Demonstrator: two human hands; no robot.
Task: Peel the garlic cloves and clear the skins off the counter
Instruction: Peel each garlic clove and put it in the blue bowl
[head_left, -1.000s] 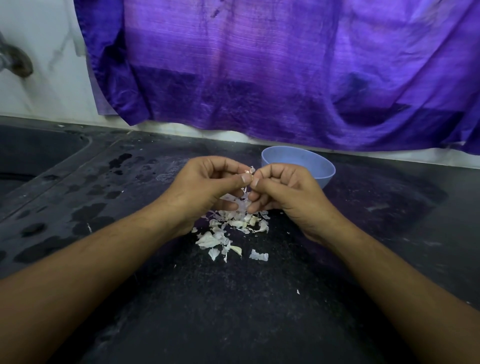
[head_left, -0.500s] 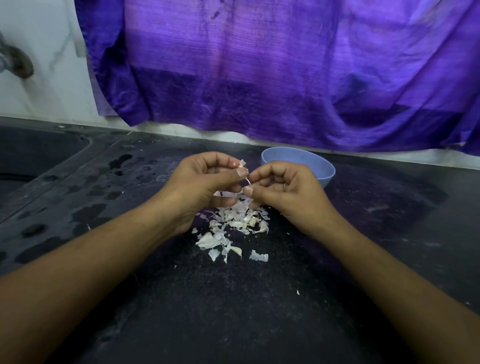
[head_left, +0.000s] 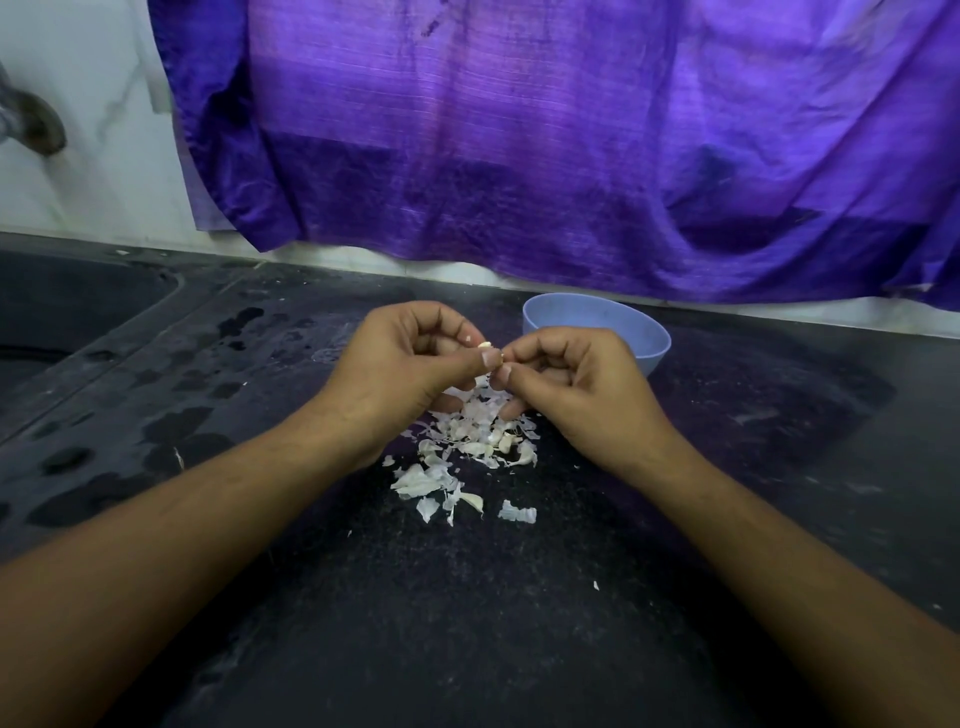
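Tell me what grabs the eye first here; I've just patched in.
The two hands meet at mid-frame: the left hand and the right hand both pinch a small garlic clove above a heap of pale skins on the dark counter. A blue bowl stands just behind the right hand, and a purple cloth hangs along the back.

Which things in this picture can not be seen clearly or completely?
The garlic clove: head view, only a white tip shows; fingers of the left hand and right hand pinching it hide the rest.
The blue bowl: head view, contents hidden by the right hand and the low angle.
The skin pile: head view, its far part lies under both hands.
The tap: cut off by the left edge.
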